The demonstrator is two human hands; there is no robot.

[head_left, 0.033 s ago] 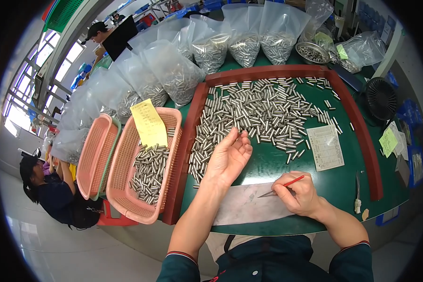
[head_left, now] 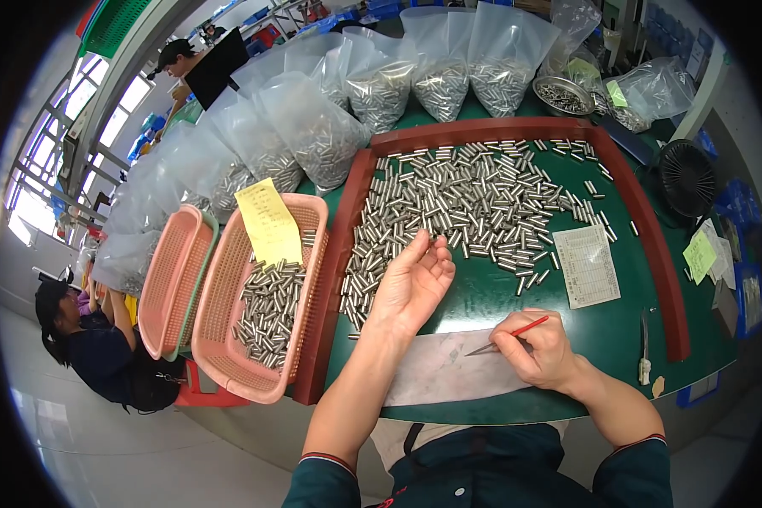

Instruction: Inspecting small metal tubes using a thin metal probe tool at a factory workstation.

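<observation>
My left hand (head_left: 415,284) is palm up over the near edge of a heap of short metal pins (head_left: 483,199). Its fingers curl in toward the thumb, and a small dark spot shows at the fingertips, too small to name. My right hand (head_left: 533,349) grips slim pointed tweezers (head_left: 483,349) with a red back end. Their grey tip points left, over a whitish cloth strip (head_left: 449,372) along the table's front edge. Beside my left forearm, a pink plastic basket (head_left: 216,339) holds more pins and a handwritten yellow note (head_left: 267,222).
A dark red raised frame (head_left: 652,245) borders the green table (head_left: 483,309). A printed slip (head_left: 586,265) lies right of the pins. Filled plastic bags (head_left: 313,135) line the back. A black fan (head_left: 686,178) stands right. Another pointed tool (head_left: 644,347) lies near the right rail. People sit at left.
</observation>
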